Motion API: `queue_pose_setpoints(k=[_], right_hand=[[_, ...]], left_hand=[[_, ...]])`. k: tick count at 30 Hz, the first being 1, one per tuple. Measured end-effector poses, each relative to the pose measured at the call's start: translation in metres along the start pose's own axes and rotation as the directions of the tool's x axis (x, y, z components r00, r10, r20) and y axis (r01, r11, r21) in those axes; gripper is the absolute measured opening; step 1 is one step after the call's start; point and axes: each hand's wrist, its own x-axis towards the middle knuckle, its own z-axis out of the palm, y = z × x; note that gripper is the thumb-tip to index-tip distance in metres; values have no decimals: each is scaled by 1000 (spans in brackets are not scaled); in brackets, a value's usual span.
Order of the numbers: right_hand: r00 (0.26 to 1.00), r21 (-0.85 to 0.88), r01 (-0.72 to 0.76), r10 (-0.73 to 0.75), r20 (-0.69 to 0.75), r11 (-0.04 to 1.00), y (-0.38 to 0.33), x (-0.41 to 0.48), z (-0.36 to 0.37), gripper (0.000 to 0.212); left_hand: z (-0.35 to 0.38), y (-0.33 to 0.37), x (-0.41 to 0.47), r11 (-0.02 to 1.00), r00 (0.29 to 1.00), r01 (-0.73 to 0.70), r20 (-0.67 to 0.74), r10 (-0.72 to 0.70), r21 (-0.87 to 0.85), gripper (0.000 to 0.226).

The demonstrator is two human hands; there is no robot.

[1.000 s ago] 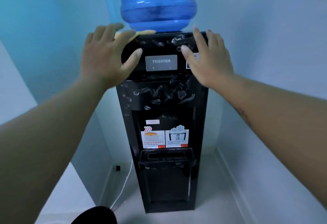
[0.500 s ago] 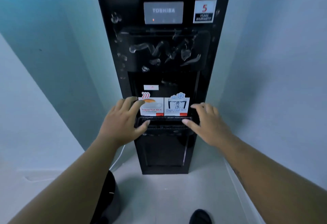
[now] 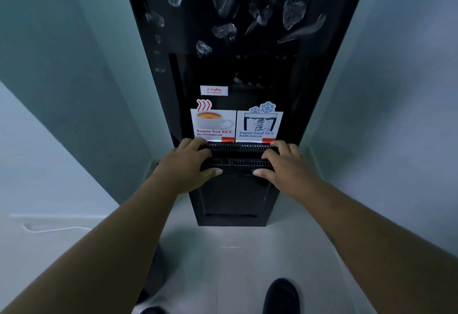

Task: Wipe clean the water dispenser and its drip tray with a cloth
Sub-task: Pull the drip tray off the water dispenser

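Note:
A tall black water dispenser (image 3: 247, 48) stands in a corner, its glossy front streaked with pale smears. Its slotted black drip tray (image 3: 236, 156) juts out below the hot and cold stickers (image 3: 236, 124). My left hand (image 3: 188, 165) grips the tray's left end, fingers over the top and thumb under the front edge. My right hand (image 3: 285, 165) holds the right end the same way. No cloth shows in this view.
Pale walls close in on both sides of the dispenser. A light tiled floor (image 3: 238, 259) lies below, with my dark shoe (image 3: 281, 296) at the bottom. A low white ledge (image 3: 49, 227) runs along the left.
Both hands dropped from the dispenser's top to the drip tray and closed on its ends. My head moved closer and lower, so the bottle and top left the view.

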Motion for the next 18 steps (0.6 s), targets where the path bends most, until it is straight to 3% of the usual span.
queue_pose_setpoints(k=[9, 18], right_hand=[[996, 66, 13, -18, 84, 998, -1, 14, -14, 42], [996, 138, -7, -5, 85, 990, -5, 14, -21, 40]], left_hand=[[-18, -6, 11, 999, 993, -7, 119, 3, 34, 56], [-24, 0, 7, 999, 991, 51, 128, -50, -4, 55]])
